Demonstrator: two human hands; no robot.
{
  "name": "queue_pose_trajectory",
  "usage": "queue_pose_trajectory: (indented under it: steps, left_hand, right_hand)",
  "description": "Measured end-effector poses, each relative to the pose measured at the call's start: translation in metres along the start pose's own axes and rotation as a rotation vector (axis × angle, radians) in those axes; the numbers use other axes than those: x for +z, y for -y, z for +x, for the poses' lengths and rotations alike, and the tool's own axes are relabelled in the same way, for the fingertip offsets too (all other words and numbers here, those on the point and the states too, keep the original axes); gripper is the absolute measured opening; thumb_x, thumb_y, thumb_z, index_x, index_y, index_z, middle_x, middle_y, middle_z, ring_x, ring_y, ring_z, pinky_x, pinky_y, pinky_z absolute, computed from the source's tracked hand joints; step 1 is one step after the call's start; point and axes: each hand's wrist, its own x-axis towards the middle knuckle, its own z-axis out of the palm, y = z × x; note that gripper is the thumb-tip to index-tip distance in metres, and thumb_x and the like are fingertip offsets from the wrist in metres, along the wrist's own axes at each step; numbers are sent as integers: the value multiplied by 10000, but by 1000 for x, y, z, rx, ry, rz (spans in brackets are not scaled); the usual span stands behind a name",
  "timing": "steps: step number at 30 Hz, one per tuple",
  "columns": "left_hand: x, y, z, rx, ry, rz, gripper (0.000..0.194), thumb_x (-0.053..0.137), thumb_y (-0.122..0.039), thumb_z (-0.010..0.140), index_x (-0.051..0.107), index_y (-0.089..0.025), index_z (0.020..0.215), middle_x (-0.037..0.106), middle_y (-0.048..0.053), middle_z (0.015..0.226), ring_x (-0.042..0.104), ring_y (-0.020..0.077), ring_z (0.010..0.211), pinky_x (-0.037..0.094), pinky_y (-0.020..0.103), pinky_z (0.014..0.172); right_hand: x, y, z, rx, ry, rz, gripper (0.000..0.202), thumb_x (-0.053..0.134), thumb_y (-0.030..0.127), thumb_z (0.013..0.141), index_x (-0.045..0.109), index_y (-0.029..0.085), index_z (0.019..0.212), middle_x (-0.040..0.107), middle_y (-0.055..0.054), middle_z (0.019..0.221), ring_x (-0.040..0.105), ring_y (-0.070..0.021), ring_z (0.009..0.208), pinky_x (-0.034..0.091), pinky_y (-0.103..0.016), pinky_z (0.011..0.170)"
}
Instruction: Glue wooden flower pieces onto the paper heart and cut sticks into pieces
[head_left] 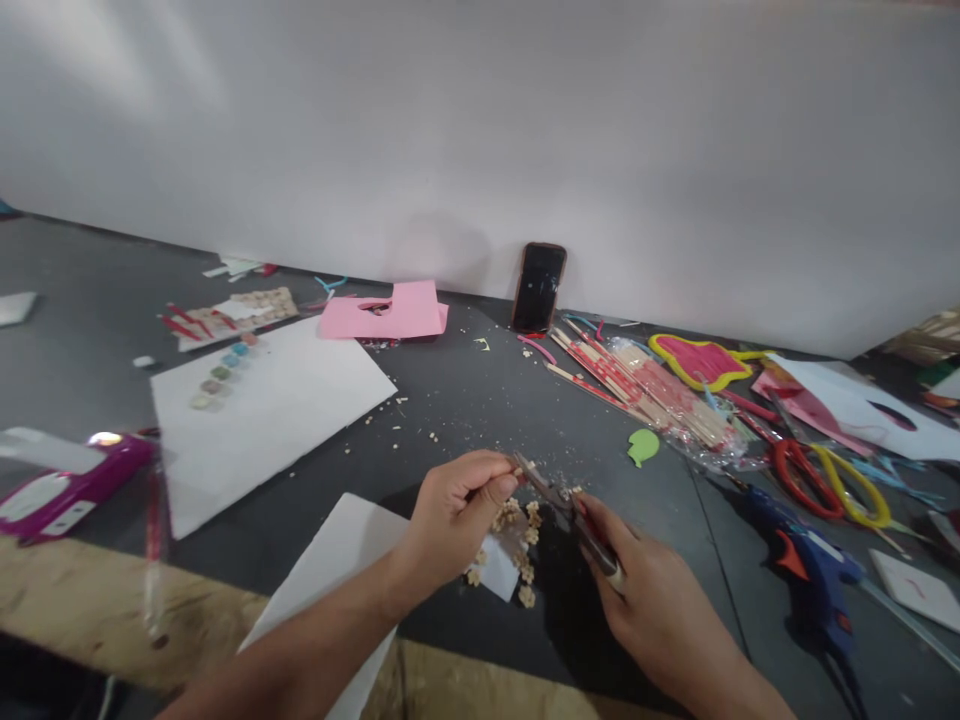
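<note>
My right hand [637, 570] is closed around the handles of a pair of pliers [551, 490], whose dark metal jaws point up and left. At the tip of those jaws, my left hand [465, 510] pinches thumb against finger on something too small to make out. Just below both hands, small tan flower-shaped pieces [527, 596] are clustered around a small white card [499, 568], partly covered by my left hand. Pale crumbs [433, 437] are scattered over the dark tabletop beyond.
White sheets [255, 430] and a purple device [75, 485] lie left. A phone [540, 287] leans on the wall beside folded pink paper [382, 312]. To the right are wooden sticks [600, 365], a green cutout [643, 447], scissors [806, 480] and a blue glue gun [806, 560].
</note>
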Motion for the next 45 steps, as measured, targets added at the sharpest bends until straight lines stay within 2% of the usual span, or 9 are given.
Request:
queue_pose_trajectory:
  steps: [4,8,13,19,23,28,34,37,45]
  left_hand:
    - [1,3,2,-98,40,-76,299,453,-315,873,576,-153,654,492,-8,594,457,113,574,373,212,573]
    - [5,5,2,-261,137,-225,362,412,-427,884,577,-149,720,363,-67,444,338,82,421,306,201,465]
    - [6,5,0,-376,222,-377,396,411,-460,884,585,-135,740,362,-82,379,288,60,365,258,190,434]
    - [4,6,1,-454,246,-559,411,473,-495,845,608,-121,742,397,-68,409,245,38,334,177,195,395]
    - [4,5,2,-462,228,-601,390,494,-479,839,612,-123,730,400,-65,424,238,33,339,163,193,389]
    - [7,6,3,-501,216,-546,390,462,-462,853,618,-121,746,326,-88,363,210,47,348,176,188,388]
    - [6,5,6,-398,109,-300,232,585,-353,777,623,-137,854,456,-59,516,402,67,435,326,181,439]
    - [5,3,6,-349,62,-241,171,559,-297,782,627,-140,787,455,-57,510,411,67,422,329,181,425]
    - [3,8,3,-317,141,-284,272,496,-307,843,561,-145,634,485,-42,446,358,51,392,286,164,401]
  right_hand:
    - [-1,-2,4,36,-87,-104,524,458,128,776,415,213,1291,640,-84,1060,603,-227,938,467,-357,789]
    - [-1,-6,7,53,-145,-248,636,503,150,764,316,226,1367,600,-96,1079,552,-268,965,454,-396,775]
    - [0,-10,7,28,-147,-233,628,484,164,788,278,225,1379,575,-93,1098,522,-262,981,448,-400,806]
    - [2,-11,6,-43,-159,-181,586,464,177,810,283,206,1367,582,-96,1069,546,-240,950,464,-381,806]
    - [4,-8,6,-63,-167,-211,572,471,157,788,325,178,1341,602,-98,1018,572,-239,912,476,-371,791]
    - [3,-6,6,12,-88,-242,574,476,90,724,401,178,1287,631,-84,978,605,-239,875,487,-361,765]
    - [0,-6,5,55,-76,-221,502,458,155,797,390,179,1294,621,-92,1040,597,-244,923,481,-367,781]
    - [0,-6,6,41,-82,-223,518,451,187,825,349,181,1332,612,-93,1032,575,-252,933,477,-382,784]
    - [4,-10,9,-37,-117,-187,626,459,125,789,275,169,1386,555,-111,1144,489,-261,1016,443,-423,874]
